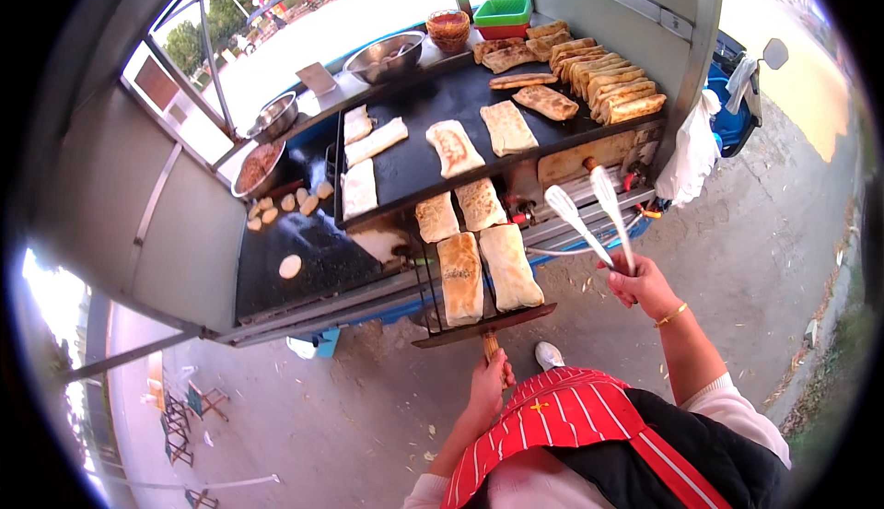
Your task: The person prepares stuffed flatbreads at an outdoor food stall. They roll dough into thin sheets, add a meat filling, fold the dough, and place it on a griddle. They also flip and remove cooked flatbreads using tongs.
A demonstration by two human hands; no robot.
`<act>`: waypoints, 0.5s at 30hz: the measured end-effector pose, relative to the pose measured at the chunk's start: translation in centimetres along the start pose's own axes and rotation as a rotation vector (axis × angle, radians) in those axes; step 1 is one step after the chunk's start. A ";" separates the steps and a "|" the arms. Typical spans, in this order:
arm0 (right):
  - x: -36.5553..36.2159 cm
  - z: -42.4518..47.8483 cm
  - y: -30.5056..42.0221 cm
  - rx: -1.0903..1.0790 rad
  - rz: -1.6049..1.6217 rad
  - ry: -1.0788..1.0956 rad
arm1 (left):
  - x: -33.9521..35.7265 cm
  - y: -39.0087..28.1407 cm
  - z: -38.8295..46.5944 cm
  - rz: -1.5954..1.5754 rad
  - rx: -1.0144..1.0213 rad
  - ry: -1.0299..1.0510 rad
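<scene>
My left hand (489, 379) grips the wooden handle (491, 344) of a metal rack drawer (483, 327), which is pulled out from under the griddle. Several rectangular stuffed flatbreads (458, 281) lie on this rack, some browned on top. Out to the right, my right hand (642, 284) holds metal tongs (595, 215) with their two slotted ends apart, nothing between them. Above the rack, the black griddle (414, 181) carries pale flatbreads (509, 127) at its middle and left. A row of browned flatbreads (608, 80) stands along its right end.
Left of the griddle, a dark worktop (324, 253) holds dough pieces (302, 198) and a bowl of filling (259, 167). Steel bowls (385, 56) and plastic baskets (503, 15) line the back ledge. Gas valves and a hose (563, 251) run along the front. A white bag (689, 156) hangs at right.
</scene>
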State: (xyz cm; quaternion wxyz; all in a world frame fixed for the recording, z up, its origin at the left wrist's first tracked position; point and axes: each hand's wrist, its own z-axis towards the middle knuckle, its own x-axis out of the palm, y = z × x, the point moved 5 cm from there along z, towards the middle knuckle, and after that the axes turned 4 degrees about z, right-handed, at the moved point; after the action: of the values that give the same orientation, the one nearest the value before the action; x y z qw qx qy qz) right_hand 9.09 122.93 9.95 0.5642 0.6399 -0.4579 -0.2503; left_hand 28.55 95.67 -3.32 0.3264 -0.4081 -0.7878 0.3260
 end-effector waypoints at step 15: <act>7.9 -1.6 -4.0 -0.349 -0.899 0.024 | -1.5 10.1 -11.0 -0.041 -0.071 -0.036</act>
State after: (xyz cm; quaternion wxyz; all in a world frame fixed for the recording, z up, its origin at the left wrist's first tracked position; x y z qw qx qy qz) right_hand 15.20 116.58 8.12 0.5041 0.6731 -0.0804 -0.5352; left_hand 42.17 101.69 -5.20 0.3043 -0.3972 -0.8128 0.2983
